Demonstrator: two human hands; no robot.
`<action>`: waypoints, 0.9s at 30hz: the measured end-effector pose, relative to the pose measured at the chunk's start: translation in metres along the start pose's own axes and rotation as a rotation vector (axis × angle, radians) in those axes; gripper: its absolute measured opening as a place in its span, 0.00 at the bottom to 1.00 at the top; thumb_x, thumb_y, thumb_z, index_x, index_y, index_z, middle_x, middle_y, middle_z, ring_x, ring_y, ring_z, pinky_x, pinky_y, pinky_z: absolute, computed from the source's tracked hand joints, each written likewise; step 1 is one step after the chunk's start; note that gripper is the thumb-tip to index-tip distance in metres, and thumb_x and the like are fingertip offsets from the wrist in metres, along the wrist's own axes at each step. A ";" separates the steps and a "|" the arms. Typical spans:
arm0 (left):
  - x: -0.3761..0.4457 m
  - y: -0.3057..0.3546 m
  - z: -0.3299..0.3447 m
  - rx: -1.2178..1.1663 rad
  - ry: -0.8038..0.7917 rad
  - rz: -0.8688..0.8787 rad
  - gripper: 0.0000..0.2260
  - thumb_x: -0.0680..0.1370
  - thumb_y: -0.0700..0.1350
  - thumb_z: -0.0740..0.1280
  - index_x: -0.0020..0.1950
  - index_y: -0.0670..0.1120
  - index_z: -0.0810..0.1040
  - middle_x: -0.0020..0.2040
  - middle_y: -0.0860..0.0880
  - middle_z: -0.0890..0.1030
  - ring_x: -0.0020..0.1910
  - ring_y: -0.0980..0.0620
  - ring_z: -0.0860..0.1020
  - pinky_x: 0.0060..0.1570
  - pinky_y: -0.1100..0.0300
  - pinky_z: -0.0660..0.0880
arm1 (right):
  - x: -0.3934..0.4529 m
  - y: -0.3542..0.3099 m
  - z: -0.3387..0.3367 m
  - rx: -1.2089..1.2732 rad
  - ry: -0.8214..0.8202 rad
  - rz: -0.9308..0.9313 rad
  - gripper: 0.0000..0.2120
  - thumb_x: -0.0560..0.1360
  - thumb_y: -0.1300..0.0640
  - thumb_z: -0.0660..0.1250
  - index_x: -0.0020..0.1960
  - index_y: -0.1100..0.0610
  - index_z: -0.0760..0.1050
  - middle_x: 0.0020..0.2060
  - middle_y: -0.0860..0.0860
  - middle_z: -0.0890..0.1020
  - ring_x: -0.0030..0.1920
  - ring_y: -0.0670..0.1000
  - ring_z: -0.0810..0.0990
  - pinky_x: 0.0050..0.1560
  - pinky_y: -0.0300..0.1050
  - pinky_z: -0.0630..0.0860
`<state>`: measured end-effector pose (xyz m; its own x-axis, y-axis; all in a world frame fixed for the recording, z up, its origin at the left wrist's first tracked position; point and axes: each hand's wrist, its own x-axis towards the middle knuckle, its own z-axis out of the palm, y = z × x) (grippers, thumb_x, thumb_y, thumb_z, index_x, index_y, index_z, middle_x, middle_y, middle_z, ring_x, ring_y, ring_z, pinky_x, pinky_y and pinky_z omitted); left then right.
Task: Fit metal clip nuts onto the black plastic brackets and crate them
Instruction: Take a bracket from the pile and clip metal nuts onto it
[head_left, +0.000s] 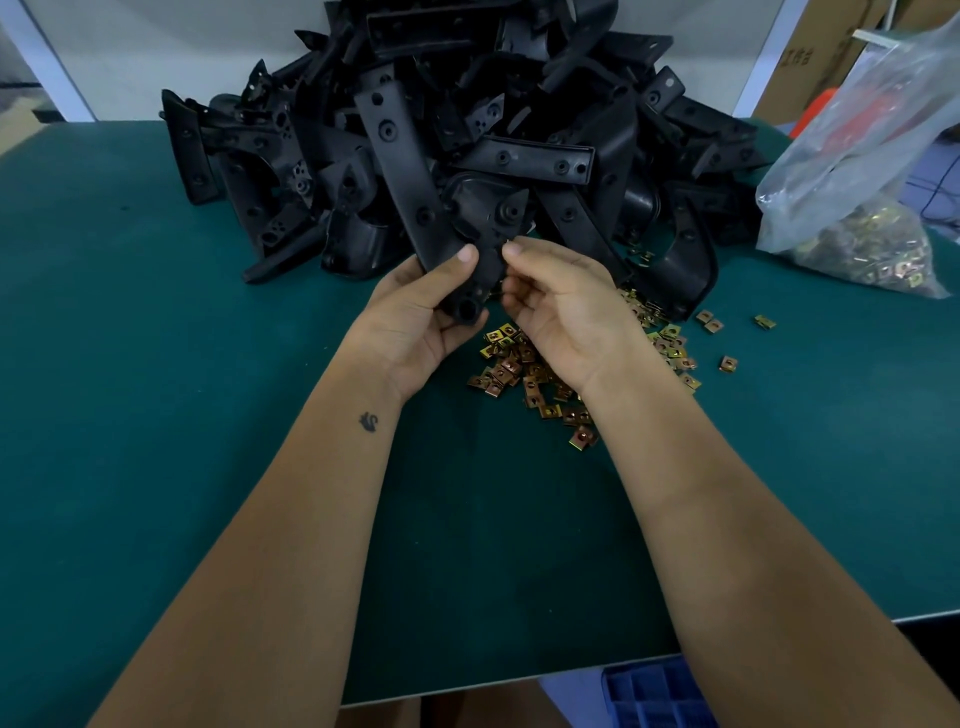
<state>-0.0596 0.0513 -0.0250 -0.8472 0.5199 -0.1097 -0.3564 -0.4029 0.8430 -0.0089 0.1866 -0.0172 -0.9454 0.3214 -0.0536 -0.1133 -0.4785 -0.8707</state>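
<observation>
My left hand (415, 317) grips a black plastic bracket (478, 228) above the green table, thumb on top and fingers curled under its lower end. My right hand (561, 312) is at the bracket's right edge with thumb and fingers pinched together; a small metal clip nut seems to be between them but is mostly hidden. A loose heap of brass-coloured clip nuts (524, 369) lies on the mat just under both hands. A big pile of black brackets (467, 104) fills the far middle of the table.
A clear plastic bag (857, 197) holding more clip nuts lies at the right. A blue crate (654, 696) shows below the table's near edge. A few stray nuts (727, 364) lie right of the heap. Cardboard boxes (810, 52) stand at the back right.
</observation>
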 end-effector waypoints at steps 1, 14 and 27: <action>-0.001 0.000 0.001 0.004 -0.006 0.000 0.07 0.75 0.45 0.72 0.52 0.47 0.80 0.42 0.52 0.85 0.37 0.57 0.82 0.36 0.63 0.79 | 0.000 0.000 0.000 0.017 -0.009 0.009 0.06 0.74 0.67 0.69 0.42 0.59 0.81 0.32 0.49 0.80 0.33 0.45 0.78 0.37 0.38 0.77; -0.005 0.002 0.005 0.158 -0.086 -0.011 0.18 0.69 0.48 0.73 0.57 0.48 0.77 0.45 0.50 0.85 0.41 0.53 0.84 0.34 0.61 0.79 | -0.003 0.001 0.000 0.042 -0.101 0.049 0.21 0.78 0.63 0.66 0.27 0.52 0.79 0.26 0.44 0.75 0.29 0.43 0.68 0.33 0.35 0.67; 0.000 -0.003 0.005 0.138 -0.001 -0.008 0.06 0.77 0.43 0.71 0.54 0.46 0.78 0.41 0.52 0.85 0.38 0.56 0.83 0.34 0.60 0.79 | 0.000 0.000 -0.001 -0.229 0.019 -0.051 0.11 0.76 0.62 0.70 0.35 0.56 0.76 0.27 0.45 0.73 0.30 0.44 0.68 0.33 0.36 0.67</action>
<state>-0.0561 0.0561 -0.0248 -0.8441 0.5235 -0.1161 -0.3052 -0.2910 0.9067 -0.0090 0.1871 -0.0180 -0.9341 0.3568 -0.0142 -0.0864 -0.2644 -0.9605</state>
